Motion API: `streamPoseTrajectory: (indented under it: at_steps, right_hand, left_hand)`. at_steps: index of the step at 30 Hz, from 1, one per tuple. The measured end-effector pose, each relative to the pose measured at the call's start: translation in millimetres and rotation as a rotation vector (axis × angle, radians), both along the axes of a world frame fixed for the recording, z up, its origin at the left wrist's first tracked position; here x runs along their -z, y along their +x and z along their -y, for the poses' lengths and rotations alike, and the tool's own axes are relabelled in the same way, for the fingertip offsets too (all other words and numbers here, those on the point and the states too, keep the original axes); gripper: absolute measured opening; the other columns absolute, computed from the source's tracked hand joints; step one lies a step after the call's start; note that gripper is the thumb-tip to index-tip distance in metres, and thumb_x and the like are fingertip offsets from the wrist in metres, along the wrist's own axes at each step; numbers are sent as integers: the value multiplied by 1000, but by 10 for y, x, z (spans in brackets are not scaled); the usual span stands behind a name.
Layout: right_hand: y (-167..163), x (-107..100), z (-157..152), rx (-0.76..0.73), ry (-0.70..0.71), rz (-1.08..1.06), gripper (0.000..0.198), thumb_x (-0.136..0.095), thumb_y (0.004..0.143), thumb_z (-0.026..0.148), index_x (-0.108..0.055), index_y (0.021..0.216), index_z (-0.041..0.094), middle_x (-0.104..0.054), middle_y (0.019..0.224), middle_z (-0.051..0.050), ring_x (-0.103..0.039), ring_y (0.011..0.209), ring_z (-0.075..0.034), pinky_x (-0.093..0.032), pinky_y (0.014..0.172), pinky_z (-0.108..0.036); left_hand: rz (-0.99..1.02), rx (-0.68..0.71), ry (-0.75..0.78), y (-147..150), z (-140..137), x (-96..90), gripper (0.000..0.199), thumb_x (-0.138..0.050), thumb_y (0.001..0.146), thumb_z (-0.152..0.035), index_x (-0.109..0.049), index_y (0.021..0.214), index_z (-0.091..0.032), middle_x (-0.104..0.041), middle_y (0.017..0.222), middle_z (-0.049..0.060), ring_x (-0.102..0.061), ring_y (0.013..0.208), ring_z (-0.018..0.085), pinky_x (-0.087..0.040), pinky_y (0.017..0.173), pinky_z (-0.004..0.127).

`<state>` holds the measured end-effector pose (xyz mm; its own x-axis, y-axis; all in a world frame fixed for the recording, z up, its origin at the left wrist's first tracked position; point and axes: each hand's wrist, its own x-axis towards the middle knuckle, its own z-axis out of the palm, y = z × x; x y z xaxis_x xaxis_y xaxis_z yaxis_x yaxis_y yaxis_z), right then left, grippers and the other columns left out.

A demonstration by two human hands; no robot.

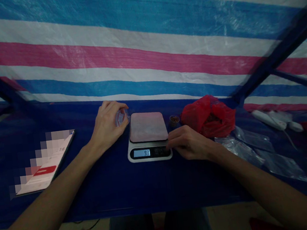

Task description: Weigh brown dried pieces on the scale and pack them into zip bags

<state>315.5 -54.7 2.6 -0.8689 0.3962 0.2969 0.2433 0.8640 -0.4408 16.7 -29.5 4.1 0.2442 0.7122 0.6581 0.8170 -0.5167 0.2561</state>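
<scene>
A white kitchen scale point(150, 159) with a flat pale platform point(148, 126) sits on the blue table in front of me. Nothing lies on its platform, and its lit display point(142, 153) appears to read 93 or 9.3. Just left of the platform, my left hand point(110, 121) pinches a small clear plastic piece point(121, 117); whether it is a cup or a bag I cannot make out. With fingers curled together, my right hand point(185, 141) touches the right end of the scale's button panel. No object shows in it.
A small cup of brown bits point(174, 120) stands beside an open red plastic bag point(209, 114) with dark contents. Clear zip bags point(274, 156) lie farther right, near a white power strip point(269, 119). A tablet point(49, 162) rests at left. Striped sheeting point(146, 53) hangs behind.
</scene>
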Motion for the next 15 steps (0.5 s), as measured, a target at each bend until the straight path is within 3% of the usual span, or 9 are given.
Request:
streamPoseTrajectory:
  at_steps: [11, 15]
  right_hand:
    - [-2, -24, 46, 34, -46, 63, 38, -47, 71, -5, -77, 83, 15, -75, 74, -4, -68, 65, -15, -47, 62, -25]
    - [15, -6, -38, 205, 92, -114, 35, -47, 80, -2, -76, 88, 17, -72, 82, -6, -66, 76, -17, -51, 71, -29]
  left_hand:
    - [4, -2, -17, 6, -5, 13, 21, -57, 87, -21, -62, 108, -23, -67, 98, 5, -57, 106, 26, -47, 93, 41]
    - [1, -4, -22, -5, -15, 7, 20, -57, 88, -21, -62, 107, -23, -68, 97, 5, -57, 103, 26, -47, 92, 42]
